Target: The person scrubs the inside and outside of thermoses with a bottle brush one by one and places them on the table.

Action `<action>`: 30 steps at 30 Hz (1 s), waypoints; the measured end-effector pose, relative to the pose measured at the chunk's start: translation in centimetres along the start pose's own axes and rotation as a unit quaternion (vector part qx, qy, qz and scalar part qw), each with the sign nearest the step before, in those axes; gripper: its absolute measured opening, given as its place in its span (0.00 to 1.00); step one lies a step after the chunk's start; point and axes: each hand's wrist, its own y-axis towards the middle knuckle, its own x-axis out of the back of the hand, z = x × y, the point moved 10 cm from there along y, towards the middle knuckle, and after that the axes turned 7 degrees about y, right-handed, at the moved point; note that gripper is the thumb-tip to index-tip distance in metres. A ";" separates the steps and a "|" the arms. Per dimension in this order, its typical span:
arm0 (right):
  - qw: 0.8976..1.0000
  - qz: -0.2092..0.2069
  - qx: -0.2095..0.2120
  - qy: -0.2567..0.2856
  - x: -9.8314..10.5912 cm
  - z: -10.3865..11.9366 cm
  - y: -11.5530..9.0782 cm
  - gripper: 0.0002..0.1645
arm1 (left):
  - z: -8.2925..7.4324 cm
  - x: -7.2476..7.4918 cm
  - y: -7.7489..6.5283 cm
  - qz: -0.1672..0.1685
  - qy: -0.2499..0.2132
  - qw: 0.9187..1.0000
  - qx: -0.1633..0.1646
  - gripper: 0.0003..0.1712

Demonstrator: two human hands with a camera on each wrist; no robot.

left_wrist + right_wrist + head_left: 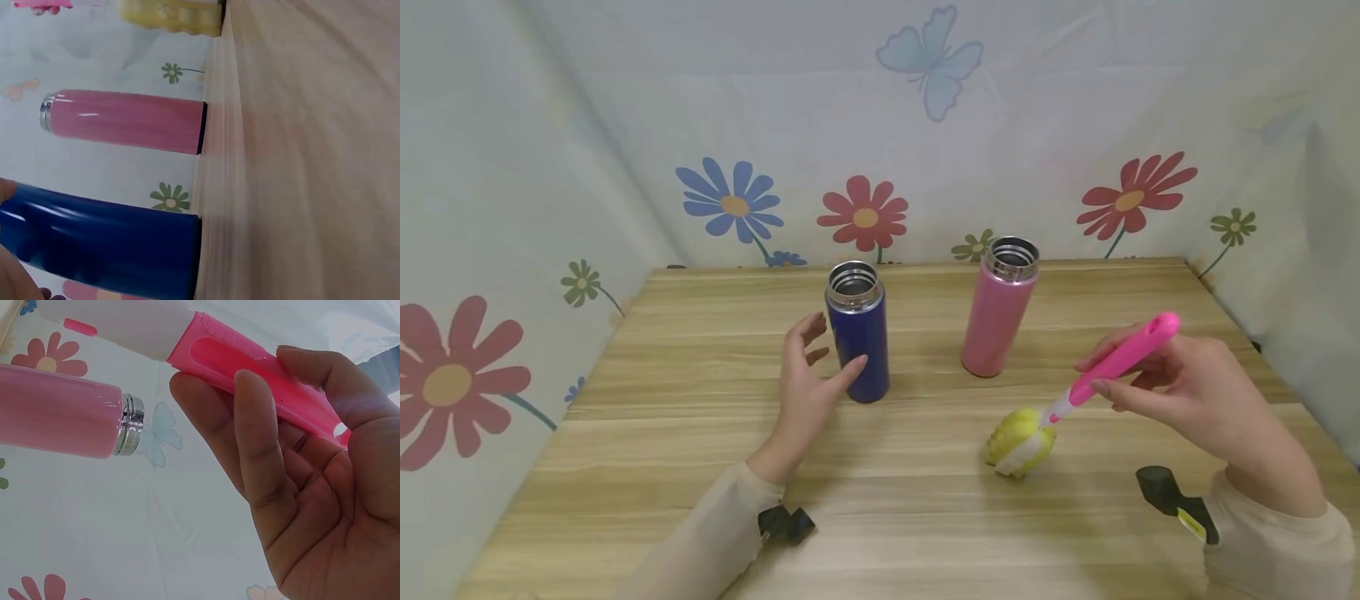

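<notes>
A dark blue bottle [862, 350] with a bare steel mouth stands upright on the table. My left hand [808, 375] curves loosely at its left side, thumb in front of the lower body and fingers spread beside it; whether they touch is unclear. In the left wrist view, fingertips show at the edge of the blue bottle [106, 240]. My right hand [1187, 387] pinches the pink handle of a sponge bottle brush [1123, 358], tilted with its yellow and white sponge head [1021, 440] low over the table. In the right wrist view, thumb and fingers hold the handle [250, 369].
A pink bottle [1000, 312], also without a lid, stands at the back, right of the blue one. The wood-grain table [700, 433] meets a white curtain [1045, 150] printed with flowers and a butterfly. Dark wrist cameras [786, 523] sit at both cuffs.
</notes>
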 end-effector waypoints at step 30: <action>1.000 0.000 0.003 0.001 -0.3 0.2 0.1 0.21 | 0.3 -2.0 0.5 0.011 -0.003 1.000 0.009 0.45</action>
